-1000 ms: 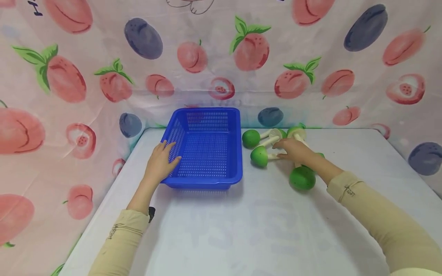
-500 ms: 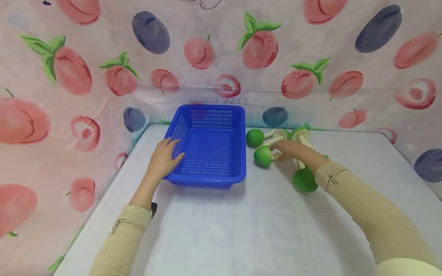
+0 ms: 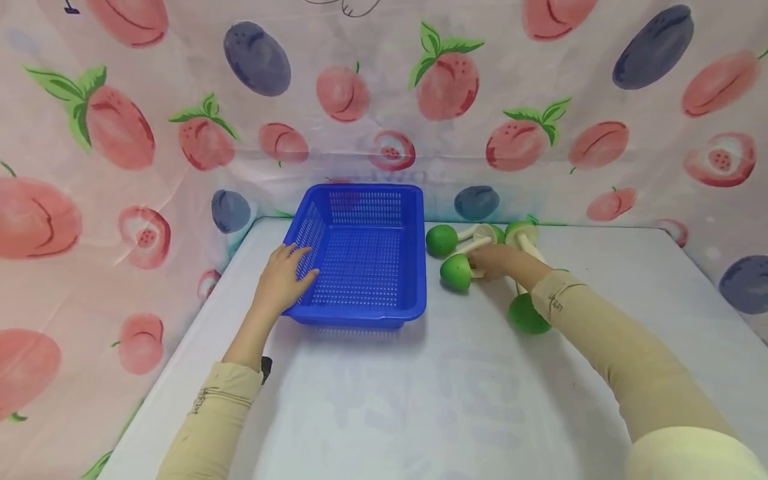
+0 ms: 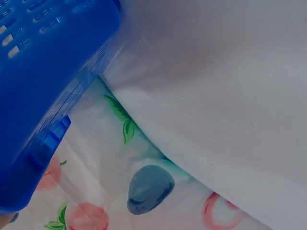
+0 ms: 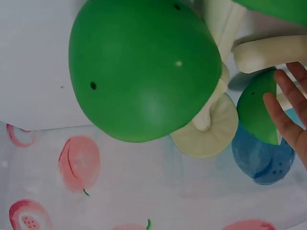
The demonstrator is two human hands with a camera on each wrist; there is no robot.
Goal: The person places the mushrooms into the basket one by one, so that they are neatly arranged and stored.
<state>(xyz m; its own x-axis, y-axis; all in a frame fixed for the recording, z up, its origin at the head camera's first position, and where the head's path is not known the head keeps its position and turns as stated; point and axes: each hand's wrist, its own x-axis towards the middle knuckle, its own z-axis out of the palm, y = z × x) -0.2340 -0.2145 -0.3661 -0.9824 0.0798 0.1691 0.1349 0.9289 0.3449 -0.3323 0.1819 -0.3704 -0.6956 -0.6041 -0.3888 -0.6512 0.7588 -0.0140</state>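
In the head view my left hand (image 3: 279, 279) rests spread over the left rim of a blue plastic basket (image 3: 354, 313); the left wrist view shows the basket's side (image 4: 62, 57) close up. My right hand (image 3: 495, 259) reaches down among several toy mushrooms with green caps and pale stems, fingers round the stem of the front one (image 3: 456, 272). In the right wrist view these fingers (image 5: 288, 103) lie along that stem (image 5: 273, 51); the thumb is hidden. A large green cap (image 5: 144, 67) fills much of that view.
More mushrooms lie close by: one behind left (image 3: 441, 240), one leaning at the back (image 3: 522, 232), one nearer the front (image 3: 529, 313) partly under the right sleeve. A fruit-printed cloth (image 3: 360, 100) hangs behind the white table (image 3: 384, 400).
My right hand has come down and left onto the front mushroom's stem, now covering most of it. The left hand stays at the basket rim. The head view has shifted slightly.
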